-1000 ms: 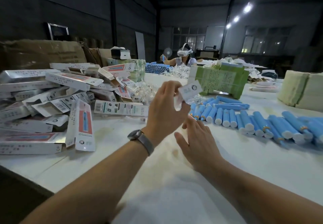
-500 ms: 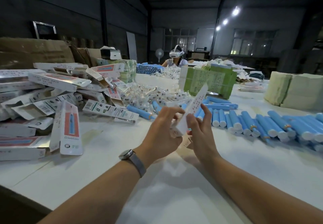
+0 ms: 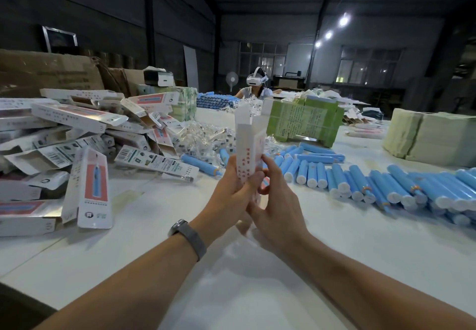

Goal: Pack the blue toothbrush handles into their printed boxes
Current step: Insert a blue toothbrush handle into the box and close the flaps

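White printed box (image 3: 248,149) upright at frame centre, red lettering too blurred to read, left hand (image 3: 233,195) and right hand (image 3: 277,201) both gripping its base, blue toothbrush handles (image 3: 360,183) rowed on counter (image 3: 257,291) at right, barcoded boxes (image 3: 77,144) heaped left.

No words can be read: the printed boxes (image 3: 87,188) show a barcode and a small tooth picture, and the green cartons (image 3: 304,121) carry blurry print

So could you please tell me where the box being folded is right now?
In the head view, the box stands upright at centre, held between the left hand and right hand, above the table.
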### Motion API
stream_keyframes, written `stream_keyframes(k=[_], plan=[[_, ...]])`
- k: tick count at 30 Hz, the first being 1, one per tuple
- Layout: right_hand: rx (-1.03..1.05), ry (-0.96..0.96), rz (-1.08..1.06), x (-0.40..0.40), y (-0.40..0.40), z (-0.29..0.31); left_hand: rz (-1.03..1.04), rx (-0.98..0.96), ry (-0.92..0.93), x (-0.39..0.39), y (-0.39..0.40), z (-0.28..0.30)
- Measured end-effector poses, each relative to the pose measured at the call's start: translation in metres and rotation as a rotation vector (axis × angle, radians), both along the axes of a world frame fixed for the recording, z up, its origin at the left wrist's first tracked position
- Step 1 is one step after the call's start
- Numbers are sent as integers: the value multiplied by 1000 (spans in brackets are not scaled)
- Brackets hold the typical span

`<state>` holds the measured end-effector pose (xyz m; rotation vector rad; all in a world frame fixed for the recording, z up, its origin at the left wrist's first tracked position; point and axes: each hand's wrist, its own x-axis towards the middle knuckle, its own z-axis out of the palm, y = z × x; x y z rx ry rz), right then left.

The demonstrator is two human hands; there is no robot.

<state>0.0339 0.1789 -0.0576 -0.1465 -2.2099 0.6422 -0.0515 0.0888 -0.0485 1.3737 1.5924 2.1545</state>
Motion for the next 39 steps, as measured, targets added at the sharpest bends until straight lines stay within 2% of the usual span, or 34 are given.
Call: stream_keyframes(k=[6, 10, 12, 14, 16, 18, 20, 22, 24, 28, 30, 32, 34, 36, 39], plan=[[131, -35, -19, 1, -2, -3, 19, 22, 11, 0, 2, -2], [-4, -59, 43, 1, 1, 0, 15, 69, -47, -4, 1, -2], [-5, -36, 56, 1, 8, 4, 24, 61, -72, -6, -1, -1], [-12, 46, 1, -3, 29, 11, 59, 11, -54, -10, -2, -1], [-76, 87, -188, -8, 63, 24, 74, -11, -80, -13, -3, -1], [-72, -66, -457, -7, 103, 38, 72, -21, -106, -14, -4, 1], [86, -435, -702, 1, 136, 43, 52, -35, -84, -13, -4, 1], [194, -750, -839, 11, 156, 42, 28, -51, -48, -10, -5, 0], [210, -843, -868, 15, 164, 38, 7, -66, -9, -7, -6, 2], [220, -747, -881, 14, 161, 49, -11, -68, -8, -4, -7, 5], [110, -673, -874, 12, 160, 55, -14, -72, -5, -3, -7, 5], [-99, -498, -794, 9, 155, 61, -4, -80, 20, -2, -8, 6], [-351, -265, -613, 4, 142, 70, 11, -83, 44, -2, -9, 6], [-570, -33, -331, -1, 118, 83, 23, -87, 53, -2, -8, 5], [-696, 216, 77, -3, 76, 110, 42, -98, 64, -2, -8, 6]])
